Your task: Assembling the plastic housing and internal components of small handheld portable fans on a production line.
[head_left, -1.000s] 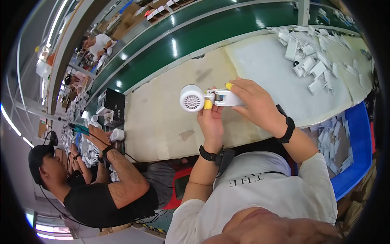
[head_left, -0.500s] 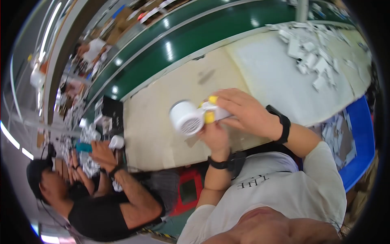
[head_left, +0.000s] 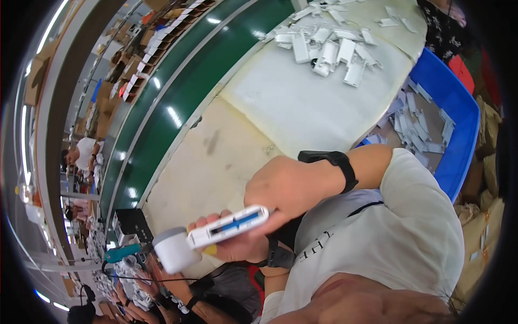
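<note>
White handheld device (head_left: pixel 208 237) in the lower centre of the frame: round drum-shaped head at lower left, slim handle running up to the right, open along its top face with dark and blue parts showing inside. Held in the air above the pale worktable (head_left: pixel 226 156), not resting on it. Left hand (head_left: pixel 237 247) cupped beneath the handle, fingers curled shut around it, one fingertip capped in yellow. Right hand (head_left: pixel 291 186) clamped over the handle's right end from above, fingers pressed together on it, black wristband behind.

Likely step: seating or checking the handle's open side while both hands steady the body. Next move would call for a firm left-hand hold and a careful press along the handle.

Beyond: green conveyor belt (head_left: pixel 178 102) slanting across the upper left; heap of white plastic shells (head_left: pixel 329 46) at upper centre; blue bin (head_left: pixel 458 119) of similar parts at right; another person's teal tool (head_left: pixel 123 252) at lower left.

Hard to make out: right fingertips hidden behind the handle; inner parts too small to identify.
</note>
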### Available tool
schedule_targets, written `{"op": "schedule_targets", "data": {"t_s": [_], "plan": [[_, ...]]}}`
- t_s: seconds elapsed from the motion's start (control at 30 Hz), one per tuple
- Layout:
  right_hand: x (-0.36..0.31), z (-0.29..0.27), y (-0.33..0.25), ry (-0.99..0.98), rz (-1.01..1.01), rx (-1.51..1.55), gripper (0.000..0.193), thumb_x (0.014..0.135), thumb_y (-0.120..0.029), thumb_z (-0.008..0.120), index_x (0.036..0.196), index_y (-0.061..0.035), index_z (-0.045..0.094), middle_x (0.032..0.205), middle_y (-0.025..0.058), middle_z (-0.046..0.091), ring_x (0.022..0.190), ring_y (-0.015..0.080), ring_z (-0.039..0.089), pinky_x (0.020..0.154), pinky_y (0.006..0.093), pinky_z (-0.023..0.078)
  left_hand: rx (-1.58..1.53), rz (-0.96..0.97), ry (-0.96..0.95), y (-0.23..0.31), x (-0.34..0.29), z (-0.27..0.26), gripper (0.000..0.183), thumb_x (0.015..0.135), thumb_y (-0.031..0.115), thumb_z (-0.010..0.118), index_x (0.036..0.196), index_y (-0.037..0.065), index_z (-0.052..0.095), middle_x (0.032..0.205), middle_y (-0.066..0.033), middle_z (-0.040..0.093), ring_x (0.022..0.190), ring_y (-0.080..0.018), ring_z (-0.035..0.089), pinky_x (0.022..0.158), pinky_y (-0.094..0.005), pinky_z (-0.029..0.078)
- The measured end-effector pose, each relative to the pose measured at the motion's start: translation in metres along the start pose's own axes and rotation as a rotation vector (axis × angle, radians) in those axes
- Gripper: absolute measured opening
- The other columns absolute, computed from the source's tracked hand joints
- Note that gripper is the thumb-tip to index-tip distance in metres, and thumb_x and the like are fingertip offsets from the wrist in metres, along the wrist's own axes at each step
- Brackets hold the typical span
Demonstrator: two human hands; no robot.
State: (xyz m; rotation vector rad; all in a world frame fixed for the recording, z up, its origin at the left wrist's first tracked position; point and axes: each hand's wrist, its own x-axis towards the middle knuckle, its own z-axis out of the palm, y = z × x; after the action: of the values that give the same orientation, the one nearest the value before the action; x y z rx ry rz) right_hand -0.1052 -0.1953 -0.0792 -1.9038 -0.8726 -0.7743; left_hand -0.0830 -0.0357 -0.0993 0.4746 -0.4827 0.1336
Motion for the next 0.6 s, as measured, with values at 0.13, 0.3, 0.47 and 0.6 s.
{"op": "schedule_targets", "data": {"t_s": [0.13, 0.3, 0.47, 0.6], "plan": [[-0.017, 0.006, 0.013, 0.004, 0.019, -0.073, 0.034, 0.077, -0.037, 0.064, 0.070, -0.0069, 0.050, 0.062, 0.0066, 0.050, 0.057, 0.0267, 0.052, 0.050, 0.0343, 0.041, 0.088, -0.036, -0.061, -0.008, 0.004, -0.006, 0.029, 0.088, 0.023, 0.052, 0.110, 0.003, 0.049, 0.099, -0.0104, 0.057, 0.085, -0.0217, 0.058, 0.076, -0.0364, 0.048], [-0.061, -0.058, 0.014, -0.584, 0.485, 0.368, 0.040, 0.082, -0.033, 0.061, 0.106, -0.0001, 0.056, 0.076, 0.0103, 0.062, 0.068, 0.0252, 0.060, 0.060, 0.0318, 0.046, 0.933, -0.302, -0.068, 0.006, 0.038, -0.044, 0.031, 0.083, 0.011, 0.059, 0.109, -0.002, 0.050, 0.094, -0.0115, 0.060, 0.081, -0.0206, 0.058, 0.073, -0.0303, 0.049], [-0.122, -0.219, -0.018, -0.086, 0.841, 0.277, 0.038, 0.085, -0.033, 0.059, 0.107, -0.0024, 0.058, 0.081, 0.0030, 0.063, 0.072, 0.0112, 0.060, 0.064, 0.0216, 0.047, 1.904, -0.144, -0.213, 0.067, 0.105, -0.106, 0.030, 0.083, 0.013, 0.060, 0.104, -0.006, 0.050, 0.092, -0.0145, 0.059, 0.079, -0.0240, 0.057, 0.073, -0.0325, 0.046], [-0.281, -0.314, 0.024, 0.579, 1.286, -0.226, 0.035, 0.087, -0.036, 0.053, 0.106, -0.0062, 0.059, 0.089, 0.0051, 0.061, 0.077, 0.0105, 0.058, 0.066, 0.0222, 0.047, 2.447, -0.328, -0.423, 0.086, 0.147, -0.152, 0.034, 0.082, 0.013, 0.059, 0.106, -0.006, 0.048, 0.098, -0.0216, 0.055, 0.088, -0.0348, 0.054, 0.077, -0.0389, 0.042]]}}
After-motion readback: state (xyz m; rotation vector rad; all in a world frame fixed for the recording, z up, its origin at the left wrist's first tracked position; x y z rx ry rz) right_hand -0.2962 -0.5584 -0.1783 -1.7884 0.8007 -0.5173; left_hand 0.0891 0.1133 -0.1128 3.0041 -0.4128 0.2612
